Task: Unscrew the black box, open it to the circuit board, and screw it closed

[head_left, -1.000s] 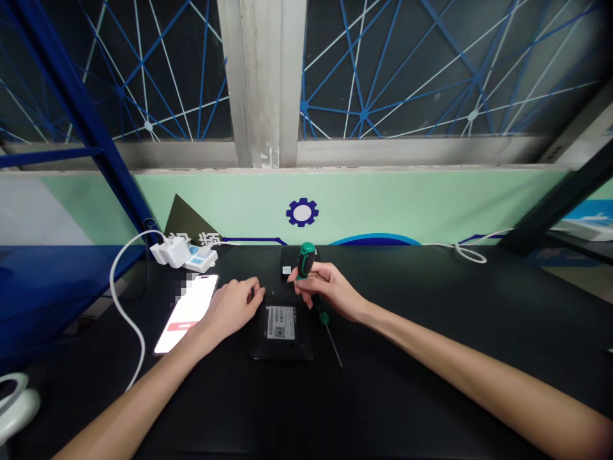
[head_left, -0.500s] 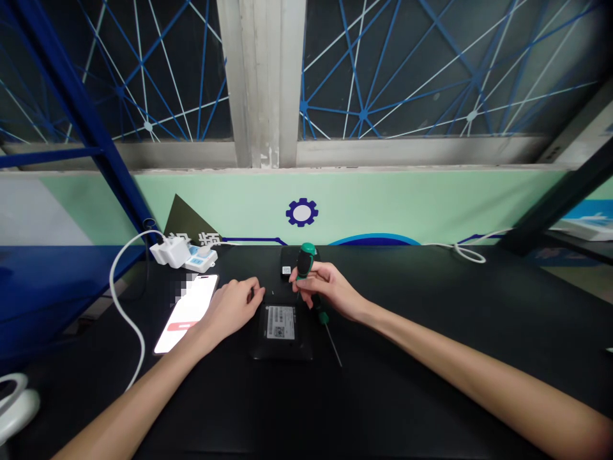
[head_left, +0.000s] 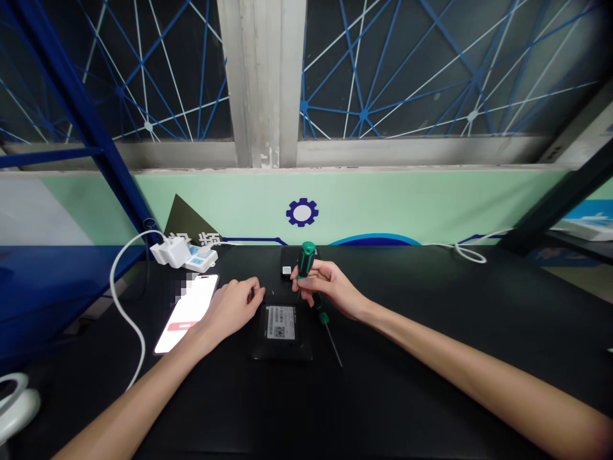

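My right hand [head_left: 328,285] pinches a green-and-black screwdriver [head_left: 307,259], held nearly upright with its shaft downward. Its tip is near the upper right corner of a flat black device [head_left: 280,348] with a white label; whether it touches cannot be made out. Beneath that hand and right of the device lies a second green-handled screwdriver [head_left: 331,337], partly hidden by my fingers. My left hand [head_left: 237,305] rests with curled fingers by the device's upper left corner. Its fingertips are hidden, so I cannot see whether they grip anything.
A lit phone [head_left: 186,314] lies partly under my left forearm. Behind it are a white charger and power strip [head_left: 201,259] with a looping white cable [head_left: 117,300]. A small black box [head_left: 287,255] stands behind the screwdriver. Another white cable [head_left: 469,254] lies at the back right.
The upright screwdriver's handle has turned a little and shifted very slightly right with my right hand. My left hand and the black device have stayed put.
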A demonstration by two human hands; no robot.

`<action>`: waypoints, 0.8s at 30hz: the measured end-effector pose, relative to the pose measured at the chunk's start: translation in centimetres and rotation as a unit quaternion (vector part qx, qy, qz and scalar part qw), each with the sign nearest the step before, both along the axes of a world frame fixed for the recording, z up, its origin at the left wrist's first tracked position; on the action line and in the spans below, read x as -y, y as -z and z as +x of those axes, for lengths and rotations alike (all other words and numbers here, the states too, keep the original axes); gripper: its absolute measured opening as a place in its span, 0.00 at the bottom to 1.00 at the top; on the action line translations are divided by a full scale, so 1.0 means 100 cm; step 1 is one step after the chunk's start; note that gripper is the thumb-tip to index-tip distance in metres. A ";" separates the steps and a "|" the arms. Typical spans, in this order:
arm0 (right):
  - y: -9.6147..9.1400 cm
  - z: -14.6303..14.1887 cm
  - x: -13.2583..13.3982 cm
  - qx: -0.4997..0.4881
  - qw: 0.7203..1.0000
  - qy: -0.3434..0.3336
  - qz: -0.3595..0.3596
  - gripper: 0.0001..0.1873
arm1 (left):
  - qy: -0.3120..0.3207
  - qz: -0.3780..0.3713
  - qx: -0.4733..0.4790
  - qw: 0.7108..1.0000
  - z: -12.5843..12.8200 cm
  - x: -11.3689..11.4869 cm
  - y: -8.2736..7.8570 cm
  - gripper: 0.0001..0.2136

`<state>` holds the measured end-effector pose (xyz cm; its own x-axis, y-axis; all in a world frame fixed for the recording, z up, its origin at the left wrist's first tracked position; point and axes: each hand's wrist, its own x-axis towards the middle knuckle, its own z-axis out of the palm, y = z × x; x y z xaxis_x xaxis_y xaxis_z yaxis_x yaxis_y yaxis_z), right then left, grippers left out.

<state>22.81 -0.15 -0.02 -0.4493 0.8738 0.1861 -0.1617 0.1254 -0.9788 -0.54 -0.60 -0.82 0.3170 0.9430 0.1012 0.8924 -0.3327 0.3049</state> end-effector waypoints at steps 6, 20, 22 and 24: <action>0.001 -0.001 0.001 -0.001 1.000 0.004 -0.003 0.14 | 0.002 0.005 -0.002 1.000 -0.001 -0.001 0.002 0.14; 0.007 -0.001 -0.004 0.053 0.998 0.033 -0.018 0.20 | 0.001 0.005 -0.007 1.000 0.000 0.000 0.000 0.13; 0.009 0.000 -0.005 0.056 0.997 0.034 -0.027 0.19 | 0.001 0.007 -0.006 1.000 0.000 0.000 0.000 0.13; 0.010 0.001 -0.006 0.051 0.997 0.034 -0.035 0.18 | 0.002 0.007 -0.005 1.000 -0.001 0.000 0.000 0.13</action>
